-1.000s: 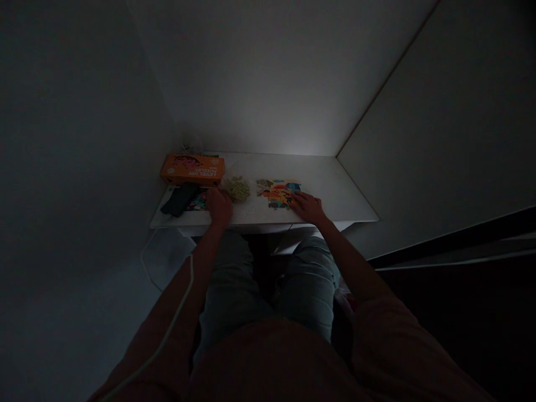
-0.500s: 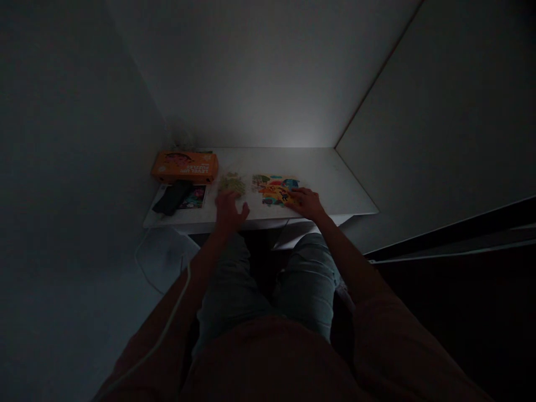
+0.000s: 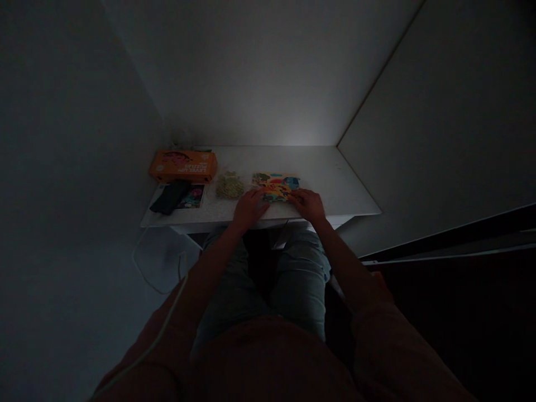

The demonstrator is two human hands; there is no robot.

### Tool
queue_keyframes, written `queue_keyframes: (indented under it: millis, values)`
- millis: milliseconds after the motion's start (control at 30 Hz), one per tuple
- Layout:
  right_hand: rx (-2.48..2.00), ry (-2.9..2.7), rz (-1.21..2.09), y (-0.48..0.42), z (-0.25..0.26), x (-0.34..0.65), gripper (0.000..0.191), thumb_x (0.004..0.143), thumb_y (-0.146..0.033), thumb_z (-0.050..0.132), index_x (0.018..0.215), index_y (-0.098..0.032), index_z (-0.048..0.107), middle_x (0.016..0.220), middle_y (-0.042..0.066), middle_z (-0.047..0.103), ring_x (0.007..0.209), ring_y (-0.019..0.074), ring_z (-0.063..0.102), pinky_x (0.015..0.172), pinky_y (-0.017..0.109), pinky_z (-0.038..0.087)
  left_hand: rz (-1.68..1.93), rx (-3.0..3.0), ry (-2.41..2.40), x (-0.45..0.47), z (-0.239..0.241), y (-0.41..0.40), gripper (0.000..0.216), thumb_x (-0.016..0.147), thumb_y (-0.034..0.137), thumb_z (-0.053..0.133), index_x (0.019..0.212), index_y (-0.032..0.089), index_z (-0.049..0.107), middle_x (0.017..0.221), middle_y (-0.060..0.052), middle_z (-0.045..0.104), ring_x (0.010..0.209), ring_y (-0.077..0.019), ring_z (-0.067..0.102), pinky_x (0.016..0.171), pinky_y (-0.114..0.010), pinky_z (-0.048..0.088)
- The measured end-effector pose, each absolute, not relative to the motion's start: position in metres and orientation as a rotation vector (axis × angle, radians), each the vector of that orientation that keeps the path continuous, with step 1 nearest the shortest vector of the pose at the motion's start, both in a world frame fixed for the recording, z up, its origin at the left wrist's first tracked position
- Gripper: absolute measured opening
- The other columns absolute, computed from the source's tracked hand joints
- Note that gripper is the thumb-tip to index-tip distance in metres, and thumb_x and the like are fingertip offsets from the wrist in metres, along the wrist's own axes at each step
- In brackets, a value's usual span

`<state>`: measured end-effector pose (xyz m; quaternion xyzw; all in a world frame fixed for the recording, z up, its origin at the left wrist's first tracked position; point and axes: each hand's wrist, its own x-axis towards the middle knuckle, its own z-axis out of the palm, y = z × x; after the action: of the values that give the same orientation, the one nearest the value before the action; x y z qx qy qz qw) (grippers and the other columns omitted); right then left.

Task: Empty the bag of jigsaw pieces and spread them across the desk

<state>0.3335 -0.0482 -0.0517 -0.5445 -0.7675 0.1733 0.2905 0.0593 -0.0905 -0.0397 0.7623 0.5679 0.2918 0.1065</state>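
Note:
A partly assembled, brightly coloured jigsaw puzzle (image 3: 276, 180) lies flat on the white table, with orange, green and blue in its picture. At its lower left edge is my left hand (image 3: 250, 209), fingertips pressed on the pieces and thumb to the side. My right hand (image 3: 309, 205) grips the lower right edge from the opposite side, its fingers bent over the border. The hands hide parts of the puzzle's lower row. Left of my left hand sits a pale greenish heap (image 3: 230, 186), perhaps loose puzzle pieces; the dim light blurs it.
On the table's left end stands an orange puzzle box (image 3: 183, 166). In front of it a dark pouch-like object (image 3: 170, 197) overlaps a dark printed card (image 3: 193, 197). A white cable (image 3: 138, 267) hangs at the left. Walls border the white table (image 3: 330, 173) behind and at the right.
My left hand has moved right, from beside the greenish heap to the puzzle's left edge. My right hand stays at the right edge. The puzzle's lower part has shifted slightly away from me.

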Motion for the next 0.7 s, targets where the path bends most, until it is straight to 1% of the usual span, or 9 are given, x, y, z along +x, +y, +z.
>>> queue_keyframes:
  millis: [133, 233, 300, 400, 467, 533, 633, 700]
  values:
    - [-1.550, -2.017, 0.436, -0.048, -0.051, 0.332, 0.033, 0.106, -0.061, 0.059, 0.122, -0.044, 0.082, 0.141, 0.002, 0.076, 0.140, 0.0366, 0.061, 0.126, 0.063, 0.043, 0.811, 2.269, 1.691, 0.072, -0.035, -0.082, 0.031, 0.103, 0.027, 0.067, 0.132, 0.032, 0.076, 0.145, -0.009, 0.069, 0.136, -0.0330, 0.065, 0.119, -0.050, 0.054]
    - [-1.576, -2.002, 0.382, -0.049, -0.049, 0.332, 0.032, 0.107, -0.059, 0.057, 0.121, -0.043, 0.081, 0.138, 0.004, 0.076, 0.140, 0.0365, 0.061, 0.129, 0.062, 0.040, 0.820, 2.212, 1.700, 0.082, -0.033, -0.075, 0.026, 0.107, 0.026, 0.064, 0.126, 0.032, 0.080, 0.143, -0.009, 0.069, 0.125, -0.0323, 0.071, 0.109, -0.048, 0.060]
    - [-1.597, -1.965, 0.373, -0.051, -0.047, 0.331, 0.033, 0.107, -0.059, 0.056, 0.120, -0.041, 0.080, 0.140, 0.006, 0.075, 0.137, 0.0357, 0.063, 0.126, 0.060, 0.044, 0.872, 2.183, 1.668, 0.085, -0.034, -0.073, 0.024, 0.108, 0.027, 0.064, 0.124, 0.032, 0.081, 0.141, -0.009, 0.069, 0.122, -0.0316, 0.073, 0.104, -0.046, 0.062]
    - [-1.623, -1.910, 0.448, -0.053, -0.043, 0.329, 0.028, 0.106, -0.056, 0.058, 0.119, -0.042, 0.078, 0.144, 0.007, 0.071, 0.132, 0.0333, 0.066, 0.119, 0.056, 0.053, 0.935, 2.173, 1.623, 0.085, -0.038, -0.071, 0.022, 0.108, 0.025, 0.066, 0.123, 0.030, 0.081, 0.141, -0.010, 0.069, 0.128, -0.0292, 0.071, 0.110, -0.042, 0.060]
    - [-1.599, -1.895, 0.494, -0.054, -0.038, 0.327, 0.024, 0.105, -0.054, 0.060, 0.116, -0.041, 0.078, 0.144, 0.007, 0.070, 0.132, 0.0322, 0.068, 0.120, 0.054, 0.053, 0.942, 2.169, 1.619, 0.084, -0.040, -0.070, 0.022, 0.107, 0.024, 0.066, 0.122, 0.030, 0.081, 0.141, -0.009, 0.070, 0.130, -0.0276, 0.071, 0.113, -0.041, 0.059]
    - [-1.558, -1.865, 0.552, -0.054, -0.035, 0.327, 0.023, 0.103, -0.054, 0.061, 0.112, -0.041, 0.078, 0.141, 0.007, 0.072, 0.133, 0.0330, 0.069, 0.118, 0.055, 0.055, 0.941, 2.172, 1.614, 0.083, -0.040, -0.070, 0.022, 0.107, 0.023, 0.066, 0.121, 0.031, 0.081, 0.140, -0.009, 0.071, 0.129, -0.0268, 0.071, 0.112, -0.041, 0.059]
    - [-1.539, -1.783, 0.685, -0.055, -0.032, 0.328, 0.023, 0.100, -0.057, 0.066, 0.111, -0.042, 0.079, 0.138, 0.006, 0.075, 0.130, 0.0351, 0.071, 0.107, 0.058, 0.061, 0.960, 2.182, 1.602, 0.082, -0.041, -0.070, 0.022, 0.106, 0.022, 0.067, 0.120, 0.032, 0.081, 0.137, -0.008, 0.073, 0.128, -0.0259, 0.072, 0.112, -0.040, 0.060]
    - [-1.505, -1.775, 0.744, -0.055, -0.033, 0.329, 0.022, 0.095, -0.055, 0.072, 0.113, -0.043, 0.078, 0.140, 0.005, 0.075, 0.131, 0.0351, 0.070, 0.104, 0.058, 0.063, 0.972, 2.188, 1.589, 0.082, -0.042, -0.069, 0.021, 0.106, 0.022, 0.068, 0.120, 0.031, 0.081, 0.136, -0.008, 0.073, 0.128, -0.0253, 0.071, 0.113, -0.039, 0.059]
